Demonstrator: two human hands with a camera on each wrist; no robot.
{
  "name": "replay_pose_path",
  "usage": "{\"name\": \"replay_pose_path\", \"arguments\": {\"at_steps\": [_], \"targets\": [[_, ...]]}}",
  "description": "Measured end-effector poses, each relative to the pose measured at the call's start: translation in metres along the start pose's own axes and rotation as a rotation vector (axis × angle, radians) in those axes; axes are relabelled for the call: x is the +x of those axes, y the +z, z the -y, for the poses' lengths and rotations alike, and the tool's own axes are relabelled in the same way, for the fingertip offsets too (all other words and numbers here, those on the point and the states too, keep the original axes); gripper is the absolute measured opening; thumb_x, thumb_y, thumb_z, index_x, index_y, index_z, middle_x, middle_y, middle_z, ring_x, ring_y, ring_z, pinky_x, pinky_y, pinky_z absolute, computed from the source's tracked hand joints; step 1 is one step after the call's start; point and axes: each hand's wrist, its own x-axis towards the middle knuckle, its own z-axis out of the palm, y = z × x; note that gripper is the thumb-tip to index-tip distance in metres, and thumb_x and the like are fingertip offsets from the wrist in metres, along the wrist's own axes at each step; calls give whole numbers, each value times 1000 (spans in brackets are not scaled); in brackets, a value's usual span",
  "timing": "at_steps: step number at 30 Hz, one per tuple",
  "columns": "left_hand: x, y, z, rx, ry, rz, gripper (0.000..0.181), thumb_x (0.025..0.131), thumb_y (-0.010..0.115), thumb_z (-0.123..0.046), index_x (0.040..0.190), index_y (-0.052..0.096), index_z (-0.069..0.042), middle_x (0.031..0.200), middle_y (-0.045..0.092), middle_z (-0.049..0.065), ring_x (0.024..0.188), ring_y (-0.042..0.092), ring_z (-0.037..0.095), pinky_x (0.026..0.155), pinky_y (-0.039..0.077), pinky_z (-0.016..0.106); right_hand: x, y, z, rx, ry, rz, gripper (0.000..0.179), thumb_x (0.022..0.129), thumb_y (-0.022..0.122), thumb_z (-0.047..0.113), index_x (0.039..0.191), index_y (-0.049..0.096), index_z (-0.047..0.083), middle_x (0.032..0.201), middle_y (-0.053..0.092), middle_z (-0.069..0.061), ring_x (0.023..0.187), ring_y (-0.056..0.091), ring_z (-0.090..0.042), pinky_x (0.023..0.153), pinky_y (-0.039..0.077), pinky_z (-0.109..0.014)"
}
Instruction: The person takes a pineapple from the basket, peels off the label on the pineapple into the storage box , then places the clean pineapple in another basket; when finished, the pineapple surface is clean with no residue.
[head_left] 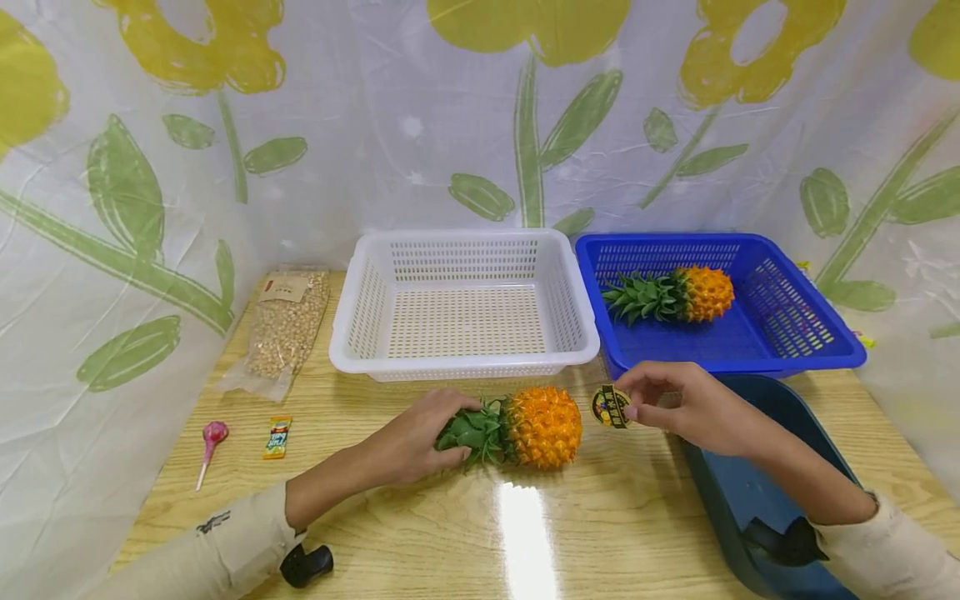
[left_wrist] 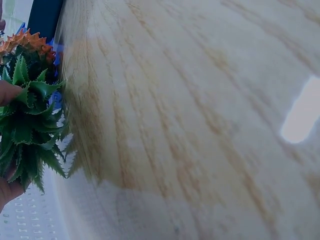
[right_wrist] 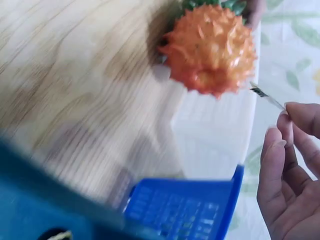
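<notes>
An orange toy-like pineapple (head_left: 543, 427) with green leaves lies on its side on the table. My left hand (head_left: 418, 437) holds it by the leafy crown (left_wrist: 30, 125), thumb on one side and fingers on the other. To the right of the fruit, my right hand (head_left: 686, 408) pinches a round black-and-gold label (head_left: 611, 407) between thumb and fingertips. Seen nearly edge-on in the right wrist view, the label (right_wrist: 267, 95) is apart from the pineapple (right_wrist: 210, 50). A similar pineapple (head_left: 705, 293) rests on its side in the blue basket (head_left: 817, 362).
A white basket (head_left: 465, 367) stands behind the held pineapple. A dark teal bin (head_left: 712, 517) sits under my right forearm, with something black inside. On the left are a bag of pale grains (head_left: 281, 329), a pink lollipop (head_left: 214, 432) and a small yellow-blue candy packet (head_left: 277, 437).
</notes>
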Motion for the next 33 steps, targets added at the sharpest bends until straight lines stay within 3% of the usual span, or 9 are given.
{"name": "replay_pose_path", "arguments": {"at_steps": [6,16,25,33], "targets": [[0,0,1,13,15,0,57,91,74,-20,141,50,-14,141,54,9,132,48,32,104,47,54,-15,-11,-14,-56,-2,-11,22,97,65,8,119,68,13,89,68,5,78,61,-8,63,52,-27],[0,-1,1,5,-5,12,56,92,73,-24,142,50,-13,142,53,9,133,48,31,107,46,54,-39,-29,-37,-56,-16,-1,22,97,64,3,117,67,11,91,68,6,80,64,-10,65,52,-26],[1,-1,2,13,19,-3,55,91,74,-21,140,50,-13,140,54,10,130,49,31,102,48,53,-62,-41,-59,15,-41,2,28,94,62,-7,119,65,7,91,68,0,80,65,-13,66,54,-25],[1,0,3,3,9,3,56,91,74,-23,141,50,-14,144,52,10,134,46,32,106,46,54,-84,-55,-75,67,71,95,24,100,56,0,124,61,4,96,67,-1,86,66,-16,70,56,-27]]}}
